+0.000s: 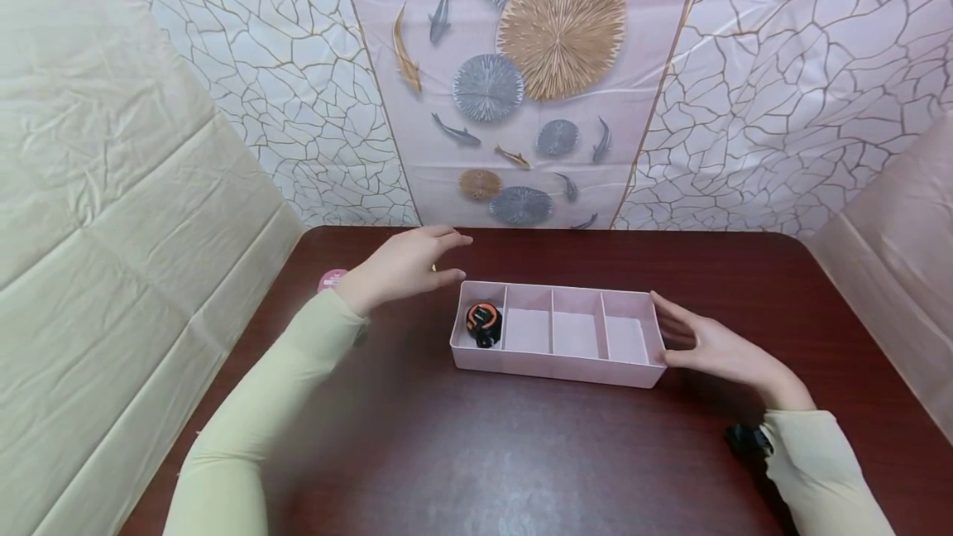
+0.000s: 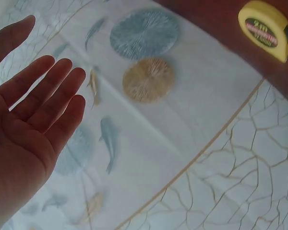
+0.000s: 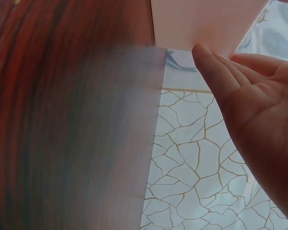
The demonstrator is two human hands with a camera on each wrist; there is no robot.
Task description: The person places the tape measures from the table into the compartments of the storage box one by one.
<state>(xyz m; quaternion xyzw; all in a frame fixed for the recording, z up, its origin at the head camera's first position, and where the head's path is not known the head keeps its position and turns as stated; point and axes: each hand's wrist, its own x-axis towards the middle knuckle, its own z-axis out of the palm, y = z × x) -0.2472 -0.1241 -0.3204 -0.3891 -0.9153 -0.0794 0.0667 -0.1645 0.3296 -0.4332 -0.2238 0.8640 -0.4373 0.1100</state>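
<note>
A pale pink tray [image 1: 558,366] with several compartments in a row lies on the table. In its leftmost compartment sits a small black-and-orange tape measure [image 1: 485,321]. My left hand [image 1: 405,265] hovers off the tray's back left corner, fingers extended and palm bare in the left wrist view. A yellow tape measure [image 2: 265,29] shows in that view; the hand nearly hides it from the head view. At the tray's right end, my right hand [image 1: 718,347] touches the end wall, thumb toward the front corner and straight fingers toward the back one.
A pink round object [image 1: 331,278] lies at the back left, partly covered by the left arm. The dark wooden table [image 1: 506,453] ends at a patterned cloth backdrop [image 1: 521,147]. Cream cloth [image 1: 112,213] stands along the left side.
</note>
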